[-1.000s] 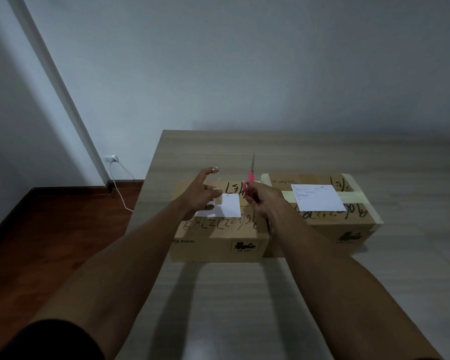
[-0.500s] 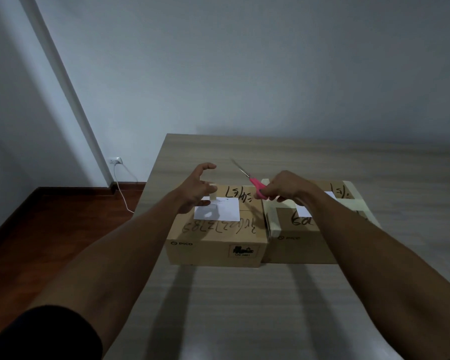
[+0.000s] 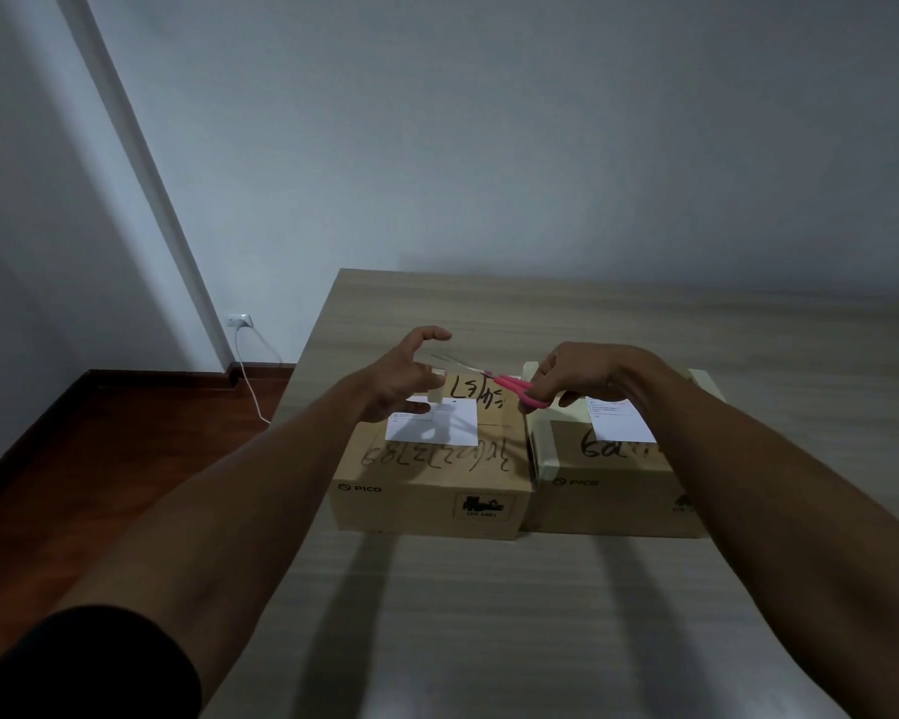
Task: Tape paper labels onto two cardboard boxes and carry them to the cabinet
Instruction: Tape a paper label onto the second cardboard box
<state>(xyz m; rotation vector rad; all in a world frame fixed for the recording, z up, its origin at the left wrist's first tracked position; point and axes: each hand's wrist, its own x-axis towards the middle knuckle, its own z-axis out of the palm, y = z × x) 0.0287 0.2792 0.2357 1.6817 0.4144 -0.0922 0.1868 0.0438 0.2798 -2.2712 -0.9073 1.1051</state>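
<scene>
Two brown cardboard boxes stand side by side on the wooden table [image 3: 489, 625]. The left box [image 3: 432, 493] bears a white paper label [image 3: 455, 428] on top. The right box [image 3: 611, 505] has a white label [image 3: 618, 425] under pale tape bands. My left hand [image 3: 393, 384] hovers over the left box's label and pinches a short strip of beige tape [image 3: 438, 392]. My right hand [image 3: 587, 371], above the right box, grips pink-handled scissors [image 3: 515, 389] whose blades point left toward the tape strip.
The table's left edge runs just left of the boxes, with dark wooden floor [image 3: 100, 459] below it. A wall socket [image 3: 240, 320] with a white cable sits near the corner. A bare wall stands behind the table.
My right hand has moved right, from the left box to above the right box, and the scissors have swung from upright to pointing left. My left hand has stayed over the left label.
</scene>
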